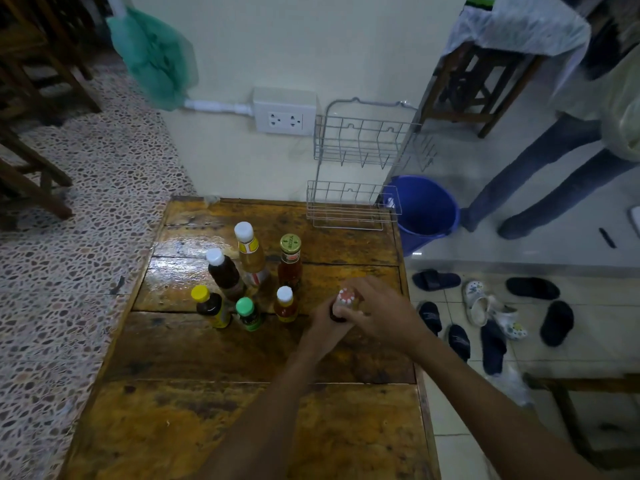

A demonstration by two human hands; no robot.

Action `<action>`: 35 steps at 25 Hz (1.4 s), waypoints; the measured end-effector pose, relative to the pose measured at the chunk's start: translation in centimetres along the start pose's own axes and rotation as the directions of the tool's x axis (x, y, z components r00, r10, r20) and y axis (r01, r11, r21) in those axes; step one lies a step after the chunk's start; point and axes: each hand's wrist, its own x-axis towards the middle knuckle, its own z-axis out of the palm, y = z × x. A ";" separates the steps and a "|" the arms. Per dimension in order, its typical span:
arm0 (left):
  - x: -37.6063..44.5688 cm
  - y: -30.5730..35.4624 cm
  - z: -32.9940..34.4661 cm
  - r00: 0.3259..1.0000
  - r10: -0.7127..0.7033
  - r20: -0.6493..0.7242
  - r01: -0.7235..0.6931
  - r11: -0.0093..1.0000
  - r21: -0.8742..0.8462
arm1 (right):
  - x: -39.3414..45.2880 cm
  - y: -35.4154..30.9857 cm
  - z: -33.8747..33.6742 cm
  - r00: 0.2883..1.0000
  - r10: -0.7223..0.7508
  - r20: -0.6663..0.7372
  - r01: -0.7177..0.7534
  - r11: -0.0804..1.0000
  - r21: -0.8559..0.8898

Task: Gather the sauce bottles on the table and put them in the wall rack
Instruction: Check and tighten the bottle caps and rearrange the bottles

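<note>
Both hands close on the red-and-white-capped bottle (pixel 344 303) at the table's (pixel 242 427) right side.

We judge it rigid, slick, breakable: left hand (pixel 325 329) grips the body, right hand (pixel 382 315) the neck; rack (pixel 360 143) waits empty.

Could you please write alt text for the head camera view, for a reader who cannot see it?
Both hands, left hand and right hand, grip a small sauce bottle on a wooden table, beside six more standing bottles. An empty wire wall rack hangs beyond.
</note>
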 end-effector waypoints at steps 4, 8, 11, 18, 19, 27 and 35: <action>-0.7 2.7 -1.3 0.996 0.081 0.038 -0.083 0.994 0.064 | 1.4 -0.5 -2.8 0.986 -0.128 -0.111 0.104 0.974 -0.202; -1.5 4.7 -2.7 0.990 0.123 0.065 -0.131 0.981 0.140 | 3.2 -1.1 -5.0 0.921 -0.372 -0.112 0.292 0.853 -0.433; -1.3 5.8 -2.8 0.991 0.106 0.084 -0.122 0.971 0.205 | 4.7 -1.1 -5.3 0.896 -0.432 -0.097 0.330 0.798 -0.503; -1.1 7.9 -0.8 0.989 0.117 -0.086 -0.095 0.970 0.223 | 6.2 -0.6 -7.1 0.880 -0.450 -0.153 0.308 0.785 -0.538; -1.0 7.9 -0.4 0.987 0.125 -0.096 -0.099 0.965 0.241 | 6.2 -0.3 -7.0 0.886 -0.438 -0.150 0.299 0.789 -0.537; 0.2 8.1 0.3 0.993 -0.074 0.095 0.048 0.968 0.246 | 5.9 3.1 -6.2 0.861 -0.497 -0.109 0.345 0.729 -0.592; 0.0 7.5 0.7 0.995 -0.030 -0.094 0.061 0.938 0.341 | 6.2 1.9 -5.7 0.959 -0.264 -0.102 0.161 0.805 -0.570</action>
